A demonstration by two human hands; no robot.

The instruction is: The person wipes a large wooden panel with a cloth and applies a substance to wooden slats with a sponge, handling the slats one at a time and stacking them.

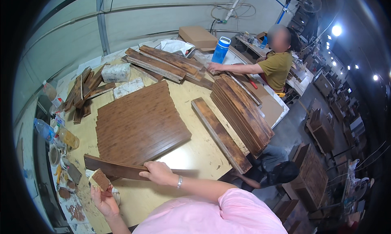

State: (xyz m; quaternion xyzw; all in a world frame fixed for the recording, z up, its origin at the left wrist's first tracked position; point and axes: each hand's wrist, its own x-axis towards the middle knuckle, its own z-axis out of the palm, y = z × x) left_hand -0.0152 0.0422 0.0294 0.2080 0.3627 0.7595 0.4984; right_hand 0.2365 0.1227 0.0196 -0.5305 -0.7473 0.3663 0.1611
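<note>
My left hand is closed round a yellow sponge block with a brown-stained face, at the lower left. Close beside the sponge runs a dark brown wooden plank, tilted up on its edge near the front of the table. My right hand, with a silver band at its wrist, grips this plank near its middle. Just beyond it lies a broad layer of brown planks set side by side. Whether the sponge touches the plank I cannot tell.
Stacked planks and a single plank lie to the right. More boards sit at the back, near a blue bottle. Bottles and stained tools line the left edge. Two people are at the right, one crouching low.
</note>
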